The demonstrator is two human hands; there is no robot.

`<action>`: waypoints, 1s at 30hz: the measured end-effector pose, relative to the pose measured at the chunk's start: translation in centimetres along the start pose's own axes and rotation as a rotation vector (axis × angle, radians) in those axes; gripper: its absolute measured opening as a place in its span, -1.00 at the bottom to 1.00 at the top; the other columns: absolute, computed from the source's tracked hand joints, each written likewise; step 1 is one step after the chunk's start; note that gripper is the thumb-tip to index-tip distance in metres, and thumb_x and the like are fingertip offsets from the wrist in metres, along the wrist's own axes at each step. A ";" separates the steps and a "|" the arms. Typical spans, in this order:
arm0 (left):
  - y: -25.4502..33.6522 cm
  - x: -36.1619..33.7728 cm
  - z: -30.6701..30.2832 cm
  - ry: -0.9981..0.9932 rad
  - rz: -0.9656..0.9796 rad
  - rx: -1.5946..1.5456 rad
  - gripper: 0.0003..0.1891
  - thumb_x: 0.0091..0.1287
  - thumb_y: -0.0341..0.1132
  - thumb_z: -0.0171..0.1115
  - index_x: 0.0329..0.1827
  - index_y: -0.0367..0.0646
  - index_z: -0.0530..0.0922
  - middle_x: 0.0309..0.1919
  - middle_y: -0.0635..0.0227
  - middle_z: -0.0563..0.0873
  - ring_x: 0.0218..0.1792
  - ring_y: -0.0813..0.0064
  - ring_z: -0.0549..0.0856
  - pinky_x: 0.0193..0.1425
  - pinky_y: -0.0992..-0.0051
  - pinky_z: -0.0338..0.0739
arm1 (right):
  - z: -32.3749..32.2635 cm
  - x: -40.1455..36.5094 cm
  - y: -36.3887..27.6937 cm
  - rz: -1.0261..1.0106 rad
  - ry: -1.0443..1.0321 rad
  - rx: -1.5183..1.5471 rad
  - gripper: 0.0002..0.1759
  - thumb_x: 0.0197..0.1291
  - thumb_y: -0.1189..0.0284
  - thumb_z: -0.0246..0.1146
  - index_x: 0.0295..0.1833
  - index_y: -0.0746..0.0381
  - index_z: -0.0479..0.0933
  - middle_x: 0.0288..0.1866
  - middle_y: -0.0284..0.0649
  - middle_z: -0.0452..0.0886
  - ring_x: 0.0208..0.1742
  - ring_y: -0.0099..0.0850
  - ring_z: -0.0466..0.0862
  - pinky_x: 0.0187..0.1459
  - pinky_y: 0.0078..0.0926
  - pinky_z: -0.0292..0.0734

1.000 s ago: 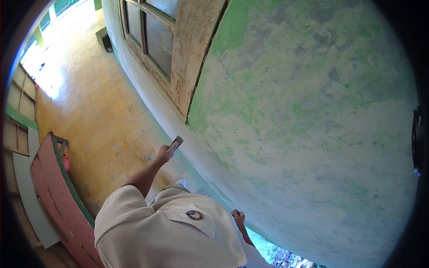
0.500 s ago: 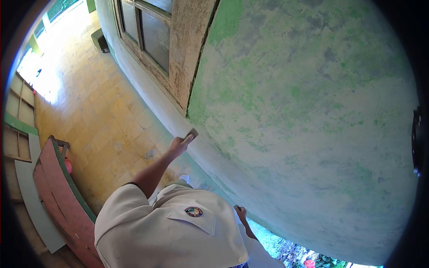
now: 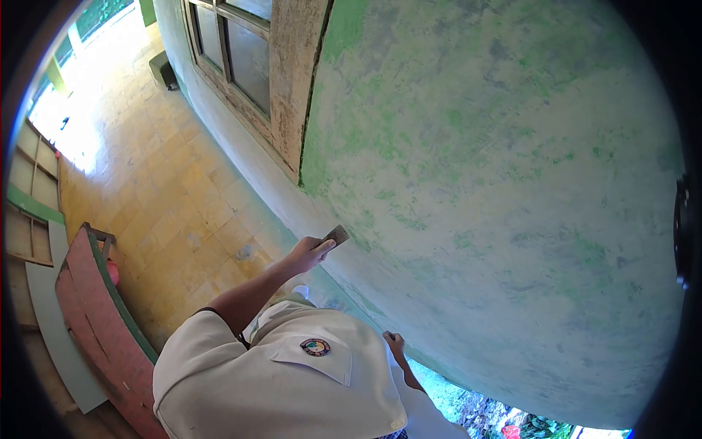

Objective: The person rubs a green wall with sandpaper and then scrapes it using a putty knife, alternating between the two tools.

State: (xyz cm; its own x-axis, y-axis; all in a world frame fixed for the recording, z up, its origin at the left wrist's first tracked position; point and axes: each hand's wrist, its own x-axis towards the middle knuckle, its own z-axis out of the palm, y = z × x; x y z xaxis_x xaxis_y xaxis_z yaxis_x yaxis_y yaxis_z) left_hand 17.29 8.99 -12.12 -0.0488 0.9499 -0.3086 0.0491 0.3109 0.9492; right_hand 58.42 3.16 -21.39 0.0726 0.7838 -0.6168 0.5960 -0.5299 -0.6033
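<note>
My left hand is closed round a scraper, whose flat grey-brown blade points up and right. The blade is at the lower part of the wall, below the window corner; whether it touches cannot be told. The wall is whitish, with worn green paint patches and grey smears. My right hand is a closed fist low by my right side, close to the foot of the wall. What it holds, if anything, is hidden.
A window with a worn wooden frame sits in the wall. Yellowish tiles cover the floor at left. A reddish board with a green edge stands there, and a greenish block lies farther along the wall. Plants show at lower right.
My left hand and the scraper have moved right and slightly down along the wall, and the blade shows more. The view has shifted slightly. My right hand stays low.
</note>
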 end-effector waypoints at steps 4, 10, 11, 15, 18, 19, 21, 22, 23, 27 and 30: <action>5.1 1.9 1.9 0.097 0.067 -0.005 -0.39 0.34 0.13 0.00 -0.73 -0.20 0.39 -0.79 0.44 0.37 -0.70 0.57 0.39 -0.58 0.47 0.28 | -1.4 -0.1 2.1 -0.010 0.014 0.039 -0.67 0.04 0.27 0.31 -0.25 0.31 0.45 -0.37 -0.14 0.59 -0.46 -0.38 0.65 -0.58 -0.44 0.53; 4.8 0.8 2.8 0.158 0.062 -0.029 -0.40 0.36 0.11 -0.02 -0.73 -0.19 0.37 -0.80 0.45 0.37 -0.72 0.59 0.38 -0.62 0.49 0.26 | -2.8 -1.5 3.6 0.101 0.025 0.057 -0.66 0.04 0.28 0.31 -0.24 0.32 0.44 -0.37 -0.13 0.59 -0.48 -0.36 0.66 -0.58 -0.41 0.54; 4.3 0.5 2.5 0.179 0.078 0.011 -0.41 0.37 0.09 -0.01 -0.73 -0.16 0.35 -0.79 0.47 0.37 -0.74 0.64 0.36 -0.66 0.54 0.23 | -2.9 -1.6 4.0 0.101 0.024 0.056 -0.66 0.04 0.28 0.31 -0.24 0.32 0.44 -0.37 -0.13 0.59 -0.48 -0.36 0.66 -0.58 -0.41 0.54; 1.1 -1.4 1.7 0.186 0.093 0.119 -0.41 0.36 0.11 0.00 -0.73 -0.17 0.36 -0.80 0.46 0.38 -0.73 0.64 0.37 -0.64 0.53 0.25 | -3.1 -1.9 4.3 0.072 0.024 0.035 -0.66 0.04 0.27 0.31 -0.23 0.32 0.44 -0.37 -0.13 0.59 -0.47 -0.34 0.66 -0.56 -0.41 0.55; 1.6 -1.4 1.6 0.219 0.026 0.109 -0.39 0.36 0.11 0.00 -0.74 -0.19 0.37 -0.81 0.45 0.37 -0.73 0.62 0.37 -0.62 0.51 0.26 | -2.8 -1.6 4.4 0.086 0.021 0.016 -0.66 0.04 0.27 0.31 -0.23 0.32 0.45 -0.37 -0.12 0.59 -0.47 -0.32 0.66 -0.56 -0.41 0.55; 4.2 -0.8 1.9 0.216 0.046 0.129 -0.39 0.35 0.12 0.00 -0.74 -0.19 0.38 -0.81 0.44 0.37 -0.73 0.61 0.37 -0.62 0.49 0.27 | -2.5 -1.5 4.5 0.096 0.016 0.006 -0.66 0.03 0.27 0.31 -0.24 0.32 0.45 -0.37 -0.12 0.59 -0.47 -0.32 0.66 -0.56 -0.41 0.55; 6.0 0.1 2.3 0.219 0.059 0.147 -0.38 0.35 0.13 0.00 -0.75 -0.20 0.39 -0.81 0.43 0.37 -0.73 0.60 0.38 -0.61 0.48 0.27 | -1.8 -1.3 4.3 0.100 -0.002 0.018 -0.66 0.03 0.28 0.31 -0.24 0.32 0.46 -0.37 -0.12 0.59 -0.47 -0.33 0.66 -0.57 -0.42 0.55; 6.1 0.6 2.5 0.216 0.065 0.160 -0.36 0.33 0.16 0.00 -0.73 -0.23 0.41 -0.81 0.40 0.38 -0.72 0.55 0.39 -0.57 0.44 0.30 | -1.8 -1.1 4.1 0.100 -0.009 0.027 -0.67 0.03 0.28 0.31 -0.24 0.32 0.46 -0.37 -0.12 0.59 -0.47 -0.33 0.66 -0.58 -0.42 0.54; 6.3 1.1 2.5 0.213 0.078 0.175 -0.34 0.31 0.18 0.01 -0.72 -0.26 0.43 -0.80 0.37 0.39 -0.70 0.51 0.41 -0.53 0.39 0.33 | -1.8 -0.5 3.7 0.093 -0.008 0.023 -0.67 0.03 0.28 0.31 -0.24 0.32 0.46 -0.37 -0.12 0.59 -0.47 -0.33 0.66 -0.58 -0.42 0.54; 5.7 -0.2 1.5 0.234 0.084 0.139 -0.34 0.31 0.19 0.00 -0.72 -0.26 0.43 -0.80 0.38 0.39 -0.71 0.51 0.39 -0.55 0.38 0.32 | -0.7 0.1 2.6 0.037 -0.001 -0.006 -0.67 0.03 0.30 0.30 -0.24 0.33 0.45 -0.36 -0.11 0.59 -0.47 -0.35 0.66 -0.60 -0.44 0.55; 2.8 -1.0 1.0 0.230 0.027 0.106 -0.34 0.31 0.19 0.01 -0.72 -0.26 0.43 -0.81 0.37 0.38 -0.72 0.50 0.39 -0.54 0.38 0.32 | -0.3 1.3 1.9 0.029 0.003 0.034 -0.69 0.04 0.31 0.29 -0.24 0.32 0.44 -0.35 -0.12 0.59 -0.47 -0.36 0.66 -0.60 -0.44 0.56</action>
State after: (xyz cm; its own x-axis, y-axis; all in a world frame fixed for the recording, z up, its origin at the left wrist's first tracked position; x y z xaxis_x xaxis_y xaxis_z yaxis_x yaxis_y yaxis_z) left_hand 18.44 8.92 -9.25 -0.2713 0.9295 -0.2500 0.1567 0.2990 0.9413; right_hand 59.88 3.27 -23.20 0.0916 0.7689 -0.6327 0.5663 -0.5629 -0.6021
